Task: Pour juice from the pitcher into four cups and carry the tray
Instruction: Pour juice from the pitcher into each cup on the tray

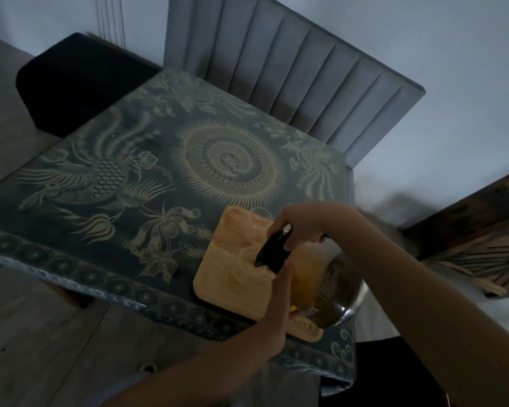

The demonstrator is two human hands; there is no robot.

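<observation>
1. Across the middle of the view stands the bench [159, 171], covered by a dark cloth printed with pale birds, flowers and a central sunburst.
2. Behind its far edge is a grey chair [291, 77] with a vertically ribbed padded back. A black chair [80, 83] sits at the far left corner.
3. To the right, beyond the bench, lies a slatted wooden frame [482, 245], partly blurred.
4. A pale wooden tray [227, 289] rests on the near right part of the bench, its near edge close to the cloth's border.
5. The clear pitcher [335, 283] is held above the right side of the tray. It is tipped towards the left, with its black lid and spout [274, 251] pointing down over the tray. Yellow juice [303, 277] fills its lower side.
6. The right hand [303, 224] is on top of the pitcher, with its fingers curled tightly round the dark handle.
7. The left hand [279, 289] lies against the near side of the pitcher just below the lid, thumb pointing up. Its fingers are hidden behind the glass, so it cannot be told whether they are wrapped round it or held flat.
8. Two faint clear cup rims show on the tray, one [247, 255] directly under the spout and another [260, 214] at the far edge. Any further cups cannot be made out in the dim light.
</observation>
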